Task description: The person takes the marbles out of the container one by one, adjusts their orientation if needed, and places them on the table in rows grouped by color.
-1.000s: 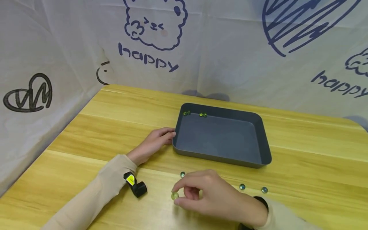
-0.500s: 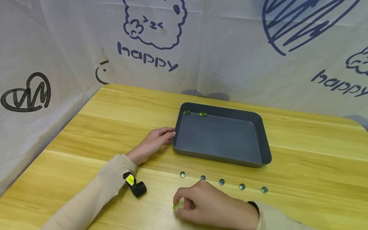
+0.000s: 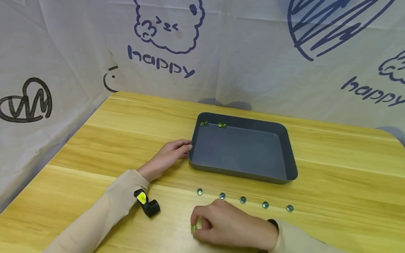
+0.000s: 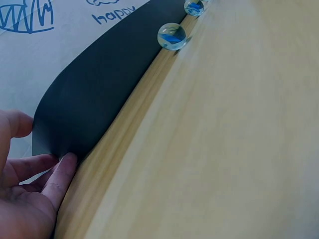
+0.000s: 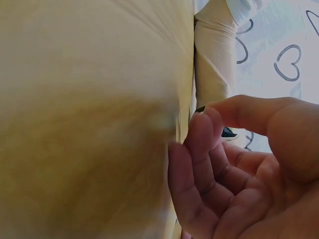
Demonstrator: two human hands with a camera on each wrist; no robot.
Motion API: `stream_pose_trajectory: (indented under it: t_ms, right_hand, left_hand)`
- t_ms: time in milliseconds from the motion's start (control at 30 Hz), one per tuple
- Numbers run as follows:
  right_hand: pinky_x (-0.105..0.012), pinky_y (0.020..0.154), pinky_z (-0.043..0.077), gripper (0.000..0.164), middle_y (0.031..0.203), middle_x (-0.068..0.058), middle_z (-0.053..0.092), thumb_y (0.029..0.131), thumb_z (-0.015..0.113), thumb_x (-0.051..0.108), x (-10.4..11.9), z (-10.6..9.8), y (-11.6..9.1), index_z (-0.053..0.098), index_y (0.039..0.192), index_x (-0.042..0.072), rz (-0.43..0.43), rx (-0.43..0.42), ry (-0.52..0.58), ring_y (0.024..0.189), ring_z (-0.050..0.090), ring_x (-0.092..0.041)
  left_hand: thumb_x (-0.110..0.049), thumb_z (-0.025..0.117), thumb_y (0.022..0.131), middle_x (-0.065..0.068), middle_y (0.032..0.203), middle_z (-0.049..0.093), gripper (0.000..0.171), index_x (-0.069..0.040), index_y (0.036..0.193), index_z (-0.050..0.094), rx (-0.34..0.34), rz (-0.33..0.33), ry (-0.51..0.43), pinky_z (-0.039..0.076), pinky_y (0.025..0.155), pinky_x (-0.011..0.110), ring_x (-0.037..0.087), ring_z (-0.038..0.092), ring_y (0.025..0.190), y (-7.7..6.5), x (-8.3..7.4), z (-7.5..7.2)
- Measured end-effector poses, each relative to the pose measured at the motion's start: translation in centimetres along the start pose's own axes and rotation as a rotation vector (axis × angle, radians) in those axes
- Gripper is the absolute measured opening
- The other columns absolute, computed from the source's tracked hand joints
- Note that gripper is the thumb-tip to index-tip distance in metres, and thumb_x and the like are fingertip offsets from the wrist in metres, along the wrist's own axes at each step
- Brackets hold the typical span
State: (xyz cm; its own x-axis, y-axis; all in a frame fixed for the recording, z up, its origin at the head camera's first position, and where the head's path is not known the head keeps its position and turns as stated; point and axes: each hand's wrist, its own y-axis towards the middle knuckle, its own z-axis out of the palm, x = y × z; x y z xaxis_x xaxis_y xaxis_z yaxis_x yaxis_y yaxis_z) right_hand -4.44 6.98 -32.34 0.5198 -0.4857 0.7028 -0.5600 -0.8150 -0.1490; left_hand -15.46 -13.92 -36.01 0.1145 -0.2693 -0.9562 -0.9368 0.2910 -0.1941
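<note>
In the head view, my right hand (image 3: 232,225) pinches a yellow-green glass marble (image 3: 193,228) between thumb and index finger, low over the near part of the table; the fingers partly cover it. The same hand (image 5: 234,164) in the right wrist view shows only a dark sliver between its fingertips. My left hand (image 3: 166,158) rests against the left side of a dark grey rectangular tray (image 3: 243,175). In the left wrist view the left hand's (image 4: 35,184) fingers touch the tray's outer wall (image 4: 94,94) at a corner. Several yellow-green marbles (image 3: 220,125) lie inside along the tray's far edge.
Several bluish glass marbles, one of them the leftmost marble (image 3: 199,191), lie in a spaced row between the tray and my right hand. The wooden table (image 3: 104,140) meets a white cloth backdrop (image 3: 246,63) with drawings behind the tray.
My right hand has moved down toward the table's near side with the yellow-green marble, uncovering more of the bluish row. The left hand and tray stay in place.
</note>
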Motion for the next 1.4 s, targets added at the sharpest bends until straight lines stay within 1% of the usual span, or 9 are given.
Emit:
stream_pose_trajectory:
  t_ms: [133, 200, 300, 500, 800, 1400]
  right_hand:
    - [-0.011, 0.054, 0.042, 0.005, 0.060, 0.020, 0.049, 0.090, 0.069, 0.015, -0.17, -0.08, 0.14, 0.067, 0.093, 0.014, 0.005, -0.003, -0.018, 0.051, 0.045, 0.007]
    - [-0.011, 0.054, 0.043, 0.004, 0.060, 0.020, 0.049, 0.089, 0.069, 0.014, -0.27, -0.12, 0.25, 0.067, 0.093, 0.014, 0.010, 0.005, -0.008, 0.051, 0.045, 0.007]
    - [-0.012, 0.054, 0.043, 0.005, 0.060, 0.019, 0.050, 0.088, 0.069, 0.012, -0.48, -0.14, 0.49, 0.067, 0.092, 0.014, 0.008, 0.009, 0.001, 0.052, 0.046, 0.007]
    - [-0.012, 0.055, 0.043, 0.008, 0.059, 0.020, 0.051, 0.086, 0.070, 0.011, -0.63, -0.10, 0.71, 0.066, 0.090, 0.016, 0.031, 0.033, 0.005, 0.052, 0.047, 0.006]
    - [-0.012, 0.056, 0.043, 0.008, 0.060, 0.020, 0.051, 0.086, 0.070, 0.012, -0.54, -0.06, 0.61, 0.065, 0.091, 0.016, 0.045, 0.037, -0.011, 0.052, 0.047, 0.006]
    - [-0.013, 0.057, 0.044, 0.007, 0.060, 0.019, 0.052, 0.088, 0.070, 0.014, -0.67, -0.23, 0.53, 0.065, 0.092, 0.016, 0.060, 0.051, 0.013, 0.053, 0.049, 0.005]
  left_hand:
    - [-0.029, 0.046, 0.103, 0.017, 0.141, 0.048, 0.049, 0.000, 0.143, 0.044, -0.006, -0.007, -0.001, 0.038, 0.106, 0.042, 0.029, 0.055, 0.119, -0.12, -0.02, -0.01]
    - [-0.029, 0.046, 0.103, 0.017, 0.140, 0.048, 0.049, 0.000, 0.143, 0.044, -0.009, -0.008, 0.000, 0.038, 0.106, 0.042, 0.029, 0.055, 0.119, -0.17, 0.01, -0.03]
    - [-0.029, 0.047, 0.103, 0.017, 0.140, 0.049, 0.049, 0.000, 0.142, 0.045, -0.013, -0.012, 0.002, 0.038, 0.106, 0.043, 0.029, 0.055, 0.118, -0.22, 0.04, -0.09]
    - [-0.030, 0.047, 0.103, 0.017, 0.140, 0.049, 0.049, 0.000, 0.142, 0.045, -0.010, -0.010, 0.003, 0.037, 0.107, 0.044, 0.029, 0.056, 0.118, -0.27, 0.08, -0.16]
    - [-0.029, 0.046, 0.103, 0.017, 0.140, 0.048, 0.049, 0.000, 0.142, 0.044, -0.007, -0.009, 0.002, 0.037, 0.107, 0.043, 0.030, 0.055, 0.119, -0.30, 0.01, -0.09]
    - [-0.029, 0.046, 0.103, 0.017, 0.140, 0.048, 0.049, 0.000, 0.143, 0.044, -0.005, -0.007, 0.002, 0.038, 0.106, 0.043, 0.030, 0.055, 0.119, -0.11, -0.15, 0.13]
